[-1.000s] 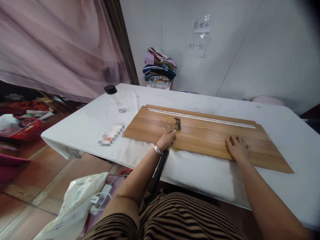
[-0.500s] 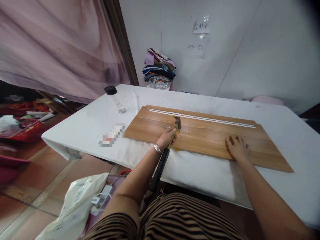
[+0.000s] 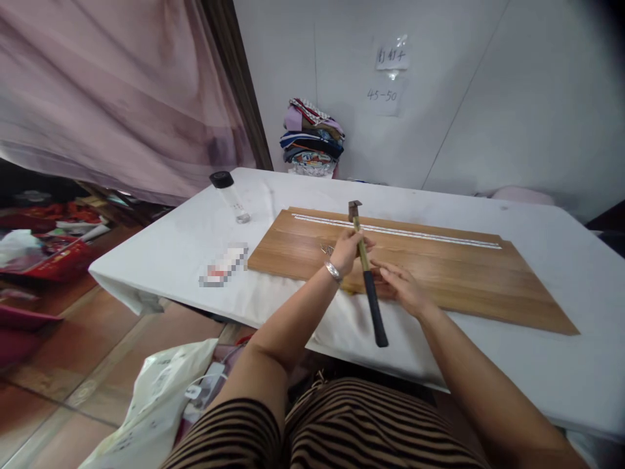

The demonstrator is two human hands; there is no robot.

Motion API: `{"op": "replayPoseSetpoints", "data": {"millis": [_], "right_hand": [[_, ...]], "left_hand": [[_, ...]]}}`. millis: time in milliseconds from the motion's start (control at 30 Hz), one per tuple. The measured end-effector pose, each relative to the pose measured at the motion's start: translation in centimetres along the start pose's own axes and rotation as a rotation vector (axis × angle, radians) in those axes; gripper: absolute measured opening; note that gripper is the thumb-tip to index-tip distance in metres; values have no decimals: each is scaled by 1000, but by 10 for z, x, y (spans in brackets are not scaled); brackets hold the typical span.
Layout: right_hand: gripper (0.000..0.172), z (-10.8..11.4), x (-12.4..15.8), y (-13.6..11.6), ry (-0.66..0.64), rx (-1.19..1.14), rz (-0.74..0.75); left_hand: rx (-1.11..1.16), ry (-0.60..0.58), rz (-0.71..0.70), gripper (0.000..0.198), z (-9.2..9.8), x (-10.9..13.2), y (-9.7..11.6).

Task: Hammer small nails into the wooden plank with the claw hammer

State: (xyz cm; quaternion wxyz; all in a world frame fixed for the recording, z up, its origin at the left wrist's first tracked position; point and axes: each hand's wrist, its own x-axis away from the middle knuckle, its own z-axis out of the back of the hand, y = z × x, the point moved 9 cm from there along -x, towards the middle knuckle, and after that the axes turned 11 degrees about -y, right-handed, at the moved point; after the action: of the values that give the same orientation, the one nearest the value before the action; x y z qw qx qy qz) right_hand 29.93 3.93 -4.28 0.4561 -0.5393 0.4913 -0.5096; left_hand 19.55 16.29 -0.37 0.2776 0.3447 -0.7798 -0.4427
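A claw hammer (image 3: 374,306) with a black grip is held by the upper part of its handle in my left hand (image 3: 349,251), its head up and away from me. Close to the handle's right side is my right hand (image 3: 403,286), fingers stretched out and apart, holding nothing. Both hands are over the front part of a brown wooden board (image 3: 469,273). A small heap of nails (image 3: 327,249) lies on the board just left of my left hand. Two white measuring strips (image 3: 430,237) run along the board's far side.
The board lies on a table with a white cloth (image 3: 161,254). A clear bottle with a black lid (image 3: 232,195) stands at the back left, and a blurred-out packet (image 3: 224,266) lies nearer. Folded clothes (image 3: 312,140) are stacked behind the table.
My right hand has come left from the board's right part to beside the hammer. My left hand has moved right and raised the hammer, whose handle now tilts the other way.
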Motion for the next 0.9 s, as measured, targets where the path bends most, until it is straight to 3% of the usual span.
{"op": "replayPoseSetpoints", "data": {"millis": [100,233,300,400,500,600,733,900], "right_hand": [[53,-23,-11,-9,-8,-225,-12],[54,-20,-15,-17,-20,-196,-15],[57,-17,-11,-19,-53,-182,-33],[53,-16,-2,-21,-99,-233,-67],[51,-19,2,-22,-109,-265,-89],[50,-29,-4,-15,-128,-245,-132],[46,-41,-17,0,-123,-224,-168],[48,-45,-25,13,-80,-210,-178]], "left_hand": [[-145,-20,-54,14,-20,7,-11],[-292,-120,7,12,-41,16,-38],[-346,-139,3,10,-36,18,-41],[-461,-145,24,23,-4,15,-33],[-643,56,-3,17,61,11,-3],[-1138,304,18,27,111,11,26],[-1568,388,81,38,127,8,23],[-1745,355,189,51,128,3,-3]]}}
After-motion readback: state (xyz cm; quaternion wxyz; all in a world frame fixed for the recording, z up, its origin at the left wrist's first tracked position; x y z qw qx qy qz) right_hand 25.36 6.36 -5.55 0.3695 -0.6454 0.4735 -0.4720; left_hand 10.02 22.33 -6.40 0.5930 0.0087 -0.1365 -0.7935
